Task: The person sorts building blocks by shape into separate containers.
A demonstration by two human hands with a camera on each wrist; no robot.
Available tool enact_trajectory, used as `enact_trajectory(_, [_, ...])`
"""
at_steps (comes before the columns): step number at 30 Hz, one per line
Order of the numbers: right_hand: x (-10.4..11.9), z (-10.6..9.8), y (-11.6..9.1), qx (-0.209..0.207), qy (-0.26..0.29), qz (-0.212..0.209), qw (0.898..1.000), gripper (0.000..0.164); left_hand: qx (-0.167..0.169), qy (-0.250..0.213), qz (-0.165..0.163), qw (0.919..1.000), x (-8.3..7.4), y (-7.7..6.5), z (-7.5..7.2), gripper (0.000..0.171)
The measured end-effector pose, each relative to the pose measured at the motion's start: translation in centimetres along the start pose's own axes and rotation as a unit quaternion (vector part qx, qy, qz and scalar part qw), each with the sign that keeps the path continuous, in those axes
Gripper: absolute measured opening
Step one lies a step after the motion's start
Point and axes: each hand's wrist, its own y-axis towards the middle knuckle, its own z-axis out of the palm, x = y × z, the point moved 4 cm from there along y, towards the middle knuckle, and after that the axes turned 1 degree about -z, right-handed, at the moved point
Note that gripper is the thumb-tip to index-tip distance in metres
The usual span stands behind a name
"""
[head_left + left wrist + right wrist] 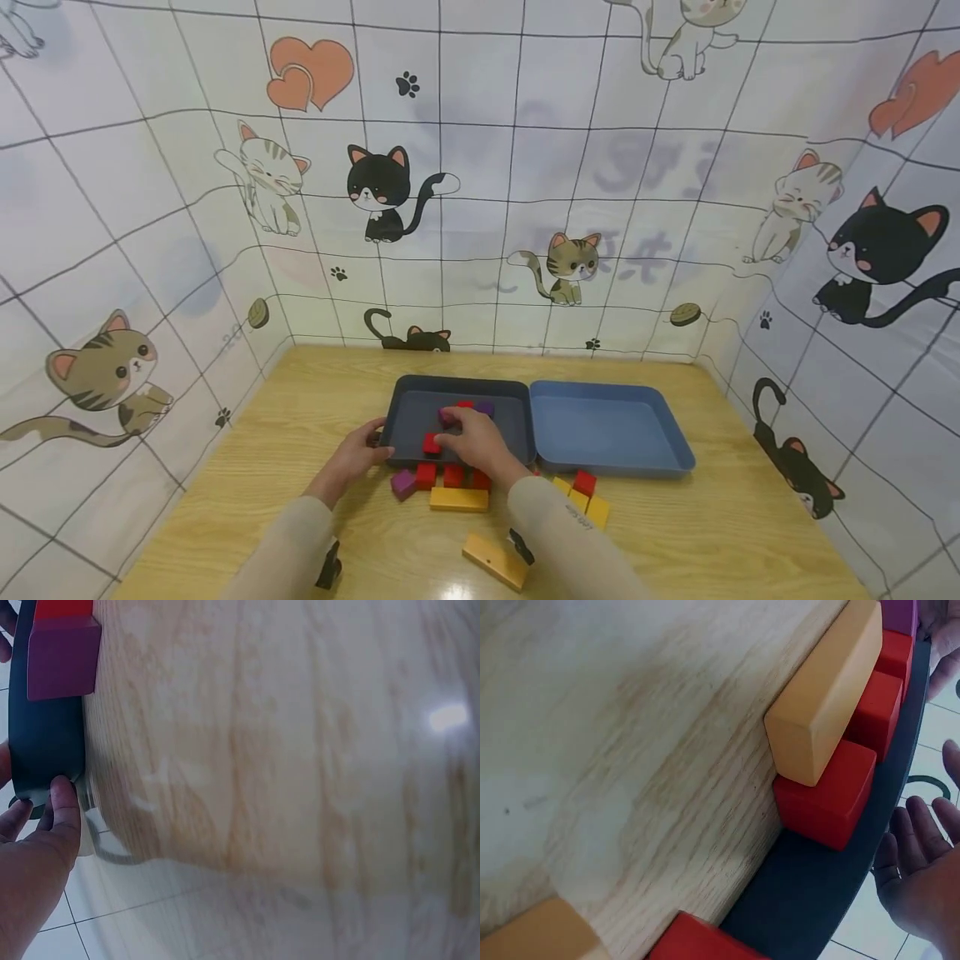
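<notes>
My left hand [356, 454] holds the left end of the dark grey tray [408, 412], thumb at its near corner in the left wrist view. Over that tray reaches my right hand [480, 442], thumb and forefinger apart. Its forefinger is right at a purple cube [446, 416], and the thumb is close beside a red cube [431, 444]. Behind the fingers sit another red cube [465, 404] and a second purple cube [486, 408]. In the right wrist view the right hand's fingers [922, 832] are loosely bent, with no block visible between them.
Along the dark tray's front edge stand a purple cube [403, 484], several red cubes [453, 476] and a long yellow block [459, 499]. Another yellow block [495, 562] lies nearer. Yellow blocks [597, 511] and a red cube [584, 482] are at right, before a blue tray [607, 425].
</notes>
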Motion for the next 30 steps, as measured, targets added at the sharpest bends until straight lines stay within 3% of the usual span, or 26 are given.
enact_trajectory(5, [0.2,-0.7,-0.4,-0.018,0.014,-0.007,1.000,0.040,0.000,0.003,-0.006,1.0000,-0.1,-0.1,-0.2,0.061])
enact_trajectory(13, [-0.2,-2.4,-1.6,-0.039,0.025,0.019,0.999,0.036,0.001,0.010,-0.013,0.9999,0.2,-0.2,-0.6,0.060])
enact_trajectory(21, [-0.5,-3.5,-3.9,0.006,-0.002,-0.019,1.000,0.032,0.003,0.000,-0.009,1.0000,0.2,-0.3,-0.6,0.060])
enact_trajectory(30, [-2.6,-5.6,-7.1,-0.021,0.082,0.024,0.996,0.032,0.000,-0.004,-0.002,1.0000,0.0,0.0,-0.1,0.059])
